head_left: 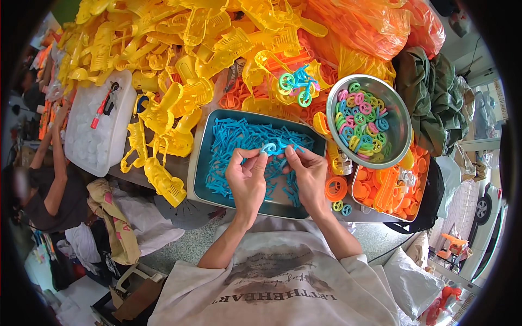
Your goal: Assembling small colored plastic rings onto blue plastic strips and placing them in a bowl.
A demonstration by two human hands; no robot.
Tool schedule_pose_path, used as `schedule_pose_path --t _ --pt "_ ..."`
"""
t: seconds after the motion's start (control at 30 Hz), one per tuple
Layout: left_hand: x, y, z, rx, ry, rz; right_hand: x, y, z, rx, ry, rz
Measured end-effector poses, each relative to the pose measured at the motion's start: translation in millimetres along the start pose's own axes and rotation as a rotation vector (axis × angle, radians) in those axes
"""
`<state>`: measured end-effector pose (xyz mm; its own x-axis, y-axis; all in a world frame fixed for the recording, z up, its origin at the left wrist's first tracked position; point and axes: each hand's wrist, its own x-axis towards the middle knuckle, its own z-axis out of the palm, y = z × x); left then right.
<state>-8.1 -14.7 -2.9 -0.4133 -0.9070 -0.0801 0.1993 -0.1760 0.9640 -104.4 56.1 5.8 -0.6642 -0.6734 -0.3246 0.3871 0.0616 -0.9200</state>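
Above a teal-lined metal tray, both hands meet, fingers pinched. My left hand holds a light-blue toy wheel between thumb and forefinger. My right hand grips a small blue plastic bike frame, which touches or nearly touches the wheel; fingertips hide the exact join. Many slim blue plastic parts fill the tray beneath. To the right, a steel bowl holds wheels in pink, green, yellow and blue. A put-together toy bike in blue and green lies beyond the tray.
Yellow plastic parts pile up at the back left, beside a white tub. Orange bags lie at the back right. A tray of orange parts stands right. Another person's arm shows at far left.
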Motion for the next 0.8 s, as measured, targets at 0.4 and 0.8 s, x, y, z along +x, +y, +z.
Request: schedule_pose_path --t 0.4,0.8 --pt "4.7 21.3 -10.1 -0.021 -0.18 0.052 -13.9 -10.6 -1.0 -0.356 0.047 -0.478" --pt "7.7 29.4 -17.2 0.126 -0.346 0.375 -7.8 -7.7 -21.2 -0.364 -0.179 -0.853"
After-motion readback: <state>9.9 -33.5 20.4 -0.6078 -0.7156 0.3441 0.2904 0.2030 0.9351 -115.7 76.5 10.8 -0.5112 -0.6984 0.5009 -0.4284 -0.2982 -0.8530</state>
